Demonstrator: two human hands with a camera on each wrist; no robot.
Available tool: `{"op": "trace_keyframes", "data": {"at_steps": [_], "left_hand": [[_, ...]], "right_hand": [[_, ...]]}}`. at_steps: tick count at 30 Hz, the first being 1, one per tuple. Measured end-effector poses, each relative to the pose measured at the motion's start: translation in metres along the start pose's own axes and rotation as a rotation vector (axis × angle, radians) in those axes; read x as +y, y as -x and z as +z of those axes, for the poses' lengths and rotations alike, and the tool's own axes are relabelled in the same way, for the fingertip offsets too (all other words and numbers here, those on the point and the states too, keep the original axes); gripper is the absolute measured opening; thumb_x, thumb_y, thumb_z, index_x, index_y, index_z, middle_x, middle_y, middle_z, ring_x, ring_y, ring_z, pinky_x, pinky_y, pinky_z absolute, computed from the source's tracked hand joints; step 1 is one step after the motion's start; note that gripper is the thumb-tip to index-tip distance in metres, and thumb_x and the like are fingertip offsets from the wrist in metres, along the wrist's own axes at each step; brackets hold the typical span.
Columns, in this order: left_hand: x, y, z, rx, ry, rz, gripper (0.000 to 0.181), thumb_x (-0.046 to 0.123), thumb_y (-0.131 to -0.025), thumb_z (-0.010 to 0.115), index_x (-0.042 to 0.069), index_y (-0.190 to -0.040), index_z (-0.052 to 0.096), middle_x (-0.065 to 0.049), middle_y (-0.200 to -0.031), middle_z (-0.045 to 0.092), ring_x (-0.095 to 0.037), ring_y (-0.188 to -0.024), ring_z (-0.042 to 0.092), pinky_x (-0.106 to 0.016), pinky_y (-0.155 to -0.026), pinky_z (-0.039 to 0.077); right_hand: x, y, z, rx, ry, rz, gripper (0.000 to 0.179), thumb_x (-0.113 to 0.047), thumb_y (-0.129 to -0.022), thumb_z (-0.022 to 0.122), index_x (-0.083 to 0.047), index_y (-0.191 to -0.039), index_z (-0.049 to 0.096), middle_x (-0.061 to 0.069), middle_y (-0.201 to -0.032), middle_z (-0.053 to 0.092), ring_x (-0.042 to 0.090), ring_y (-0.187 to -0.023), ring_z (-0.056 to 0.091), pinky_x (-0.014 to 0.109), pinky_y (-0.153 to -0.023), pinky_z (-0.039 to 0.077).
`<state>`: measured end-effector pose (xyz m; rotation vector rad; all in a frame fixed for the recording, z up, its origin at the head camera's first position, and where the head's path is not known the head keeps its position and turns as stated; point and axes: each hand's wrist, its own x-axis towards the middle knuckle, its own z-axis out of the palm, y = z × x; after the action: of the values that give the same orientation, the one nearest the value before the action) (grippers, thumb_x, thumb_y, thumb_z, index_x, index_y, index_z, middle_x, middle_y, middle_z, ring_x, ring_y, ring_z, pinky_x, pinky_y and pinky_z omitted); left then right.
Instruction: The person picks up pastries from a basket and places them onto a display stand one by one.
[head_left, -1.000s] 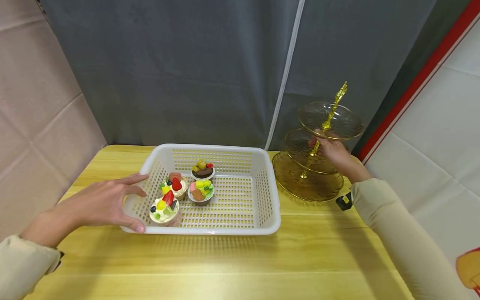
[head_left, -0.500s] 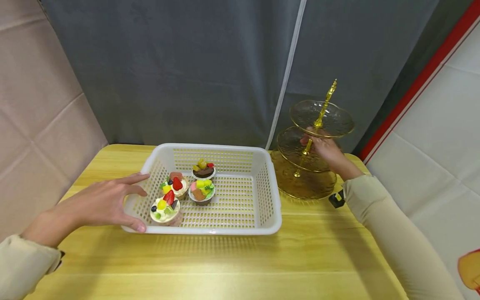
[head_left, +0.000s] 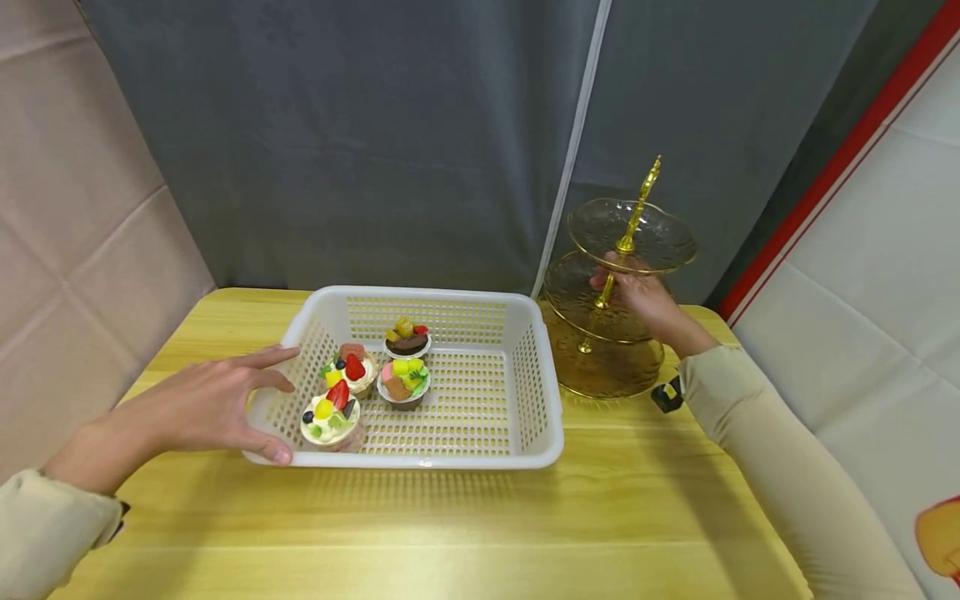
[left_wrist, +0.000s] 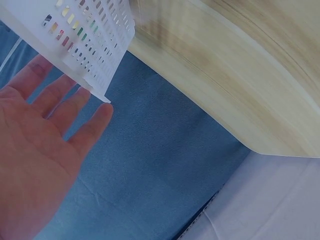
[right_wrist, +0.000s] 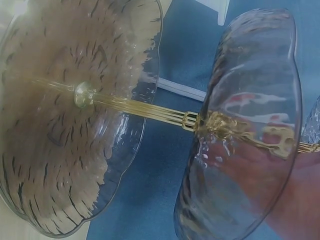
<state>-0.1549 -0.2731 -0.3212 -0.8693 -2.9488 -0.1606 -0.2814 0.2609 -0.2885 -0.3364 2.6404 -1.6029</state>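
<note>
Under the top plate of a three-tier cake stand (head_left: 630, 232), my right hand (head_left: 654, 307) grips its thin gold post. Clear gold-rimmed plates make up the tiers, and an ornate gold handle tops it. In the right wrist view the fingers show only blurred through a glass plate (right_wrist: 250, 65), beside the post (right_wrist: 150, 111). My left hand (head_left: 198, 402) lies at the left end of a white perforated basket (head_left: 420, 461), thumb on the front corner, fingers spread along the rim. In the left wrist view those fingers are extended against the basket (left_wrist: 95, 55).
Several fruit-topped cupcakes sit in the basket's left half, including a strawberry one (head_left: 330, 423) and a chocolate one (head_left: 407, 343). Basket and stand are close together on the wooden table (head_left: 450, 533). A grey curtain (head_left: 360, 150) hangs behind, with a white panel (head_left: 885, 275) at right.
My right hand has shifted the cake stand leftward, toward the basket. The left hand, basket and cupcakes have hardly moved.
</note>
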Motion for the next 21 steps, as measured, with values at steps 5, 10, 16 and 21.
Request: {"op": "trace_keyframes", "data": {"at_steps": [5, 10, 16, 21], "left_hand": [[-0.0002, 0.0002, 0.0009, 0.007, 0.001, 0.0, 0.086, 0.085, -0.058, 0.071, 0.015, -0.108, 0.075, -0.015, -0.145, 0.052, -0.033, -0.097, 0.069, -0.044, -0.069, 0.051], [-0.0005, 0.0001, 0.0013, 0.01, -0.004, 0.004, 0.085, 0.084, -0.058, 0.071, 0.015, -0.108, 0.075, -0.015, -0.145, 0.052, -0.034, -0.097, 0.068, -0.045, -0.069, 0.052], [-0.0003, -0.0004, 0.0009, 0.012, -0.007, 0.002, 0.086, 0.085, -0.058, 0.071, 0.016, -0.108, 0.075, -0.014, -0.145, 0.052, -0.033, -0.096, 0.069, -0.044, -0.068, 0.051], [0.0001, -0.0003, 0.001, 0.012, -0.005, 0.003, 0.086, 0.085, -0.058, 0.071, 0.015, -0.108, 0.075, -0.015, -0.145, 0.052, -0.032, -0.096, 0.069, -0.044, -0.067, 0.051]], "right_hand": [[0.0001, -0.0024, 0.0016, 0.004, -0.015, -0.025, 0.056, -0.046, -0.108, 0.027, 0.004, -0.112, 0.052, 0.012, -0.111, 0.06, 0.034, -0.111, 0.052, 0.051, -0.095, 0.039], [0.0013, -0.0018, 0.0006, 0.001, -0.046, -0.019, 0.055, -0.046, -0.108, 0.027, 0.003, -0.115, 0.051, 0.008, -0.108, 0.062, 0.035, -0.112, 0.052, 0.051, -0.096, 0.039], [0.0012, -0.0008, -0.0019, -0.022, -0.028, -0.01, 0.058, -0.048, -0.107, 0.025, 0.004, -0.119, 0.048, 0.013, -0.114, 0.057, 0.04, -0.121, 0.049, 0.057, -0.104, 0.034], [-0.0011, 0.0056, -0.0033, -0.08, 0.003, 0.009, 0.055, -0.033, -0.111, 0.025, 0.012, -0.141, 0.036, 0.032, -0.137, 0.043, 0.048, -0.134, 0.036, 0.059, -0.111, 0.026]]}}
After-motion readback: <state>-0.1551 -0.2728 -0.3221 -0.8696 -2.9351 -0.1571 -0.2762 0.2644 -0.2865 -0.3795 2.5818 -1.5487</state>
